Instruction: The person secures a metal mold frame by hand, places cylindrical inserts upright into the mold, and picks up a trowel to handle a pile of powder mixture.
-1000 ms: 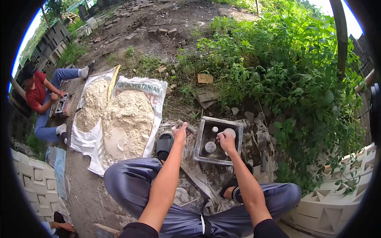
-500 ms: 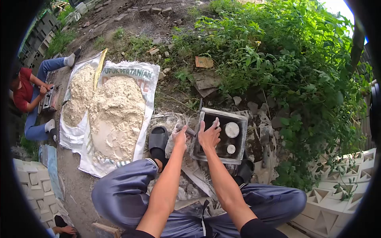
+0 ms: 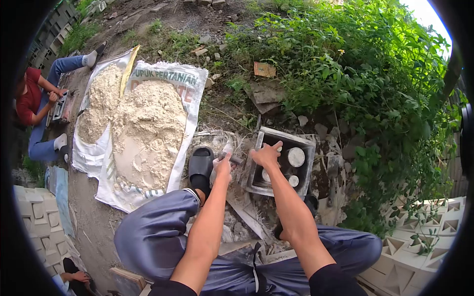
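My left hand (image 3: 222, 166) is closed around a dusty tool with a dark, rounded part (image 3: 236, 160) sticking out to the right; its kind is hard to make out. My right hand (image 3: 267, 156) is over the left side of a square, dust-coated metal mold box (image 3: 310, 165), thumb and index finger stretched apart and nothing visibly held. Inside the box stand a large pale round disc (image 3: 296, 157) and a smaller one (image 3: 294, 180). Two more pale round pieces are partly covered by my right hand and wrist.
Heaps of pale, crumbly powder (image 3: 150, 113) lie on white sacks (image 3: 196, 93) to the left. Beyond them a person in a red shirt (image 3: 30, 98) handles another mold (image 3: 60, 107). Green plants grow at right; patterned pale blocks (image 3: 410, 246) stand lower right. A black sandal (image 3: 201, 165) is beside my left hand.
My right hand has moved from above the box's middle toward its left side, its index finger now pointing right. My left hand keeps its grip. The whole view has shifted slightly.
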The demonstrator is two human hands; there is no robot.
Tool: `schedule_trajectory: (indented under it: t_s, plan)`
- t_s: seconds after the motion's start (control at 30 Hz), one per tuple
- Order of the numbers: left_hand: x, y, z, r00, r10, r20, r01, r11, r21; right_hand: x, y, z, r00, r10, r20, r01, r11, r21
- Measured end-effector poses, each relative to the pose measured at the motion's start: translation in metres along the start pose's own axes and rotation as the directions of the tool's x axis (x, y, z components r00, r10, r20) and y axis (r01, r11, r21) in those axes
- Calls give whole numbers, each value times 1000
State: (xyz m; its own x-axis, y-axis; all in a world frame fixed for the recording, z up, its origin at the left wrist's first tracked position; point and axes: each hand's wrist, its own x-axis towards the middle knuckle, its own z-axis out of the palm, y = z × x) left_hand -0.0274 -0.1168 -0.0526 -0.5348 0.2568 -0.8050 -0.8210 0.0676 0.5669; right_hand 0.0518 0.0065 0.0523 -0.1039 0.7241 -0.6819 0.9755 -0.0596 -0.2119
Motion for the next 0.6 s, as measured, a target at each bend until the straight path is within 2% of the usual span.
schedule_trajectory:
  t_s: [0.03,0.13,0.2,0.37,0.47,0.6]
  plan:
    - [-1,0,2,999,7,-43,-8,1000,-6,-2,1,-2,1000,-4,2,4,1000,-10]
    - [-16,4,-1,999,-32,-20,31,999,-14,-12,0,-3,997,32,-65,-27,996,85]
    - [-12,0,-1,997,-42,-58,43,999,22,-15,-3,-3,981,184,-60,-174,975,134]
    - [-2,-9,-11,996,-39,-81,47,994,102,-10,5,0,984,169,-56,-158,976,151]
    - [-2,-8,-12,999,-41,-12,42,995,95,-11,8,-2,985,151,-78,-135,974,185]
    - [-4,-7,-6,999,-41,17,40,997,65,-12,9,-8,990,143,17,-144,981,134]
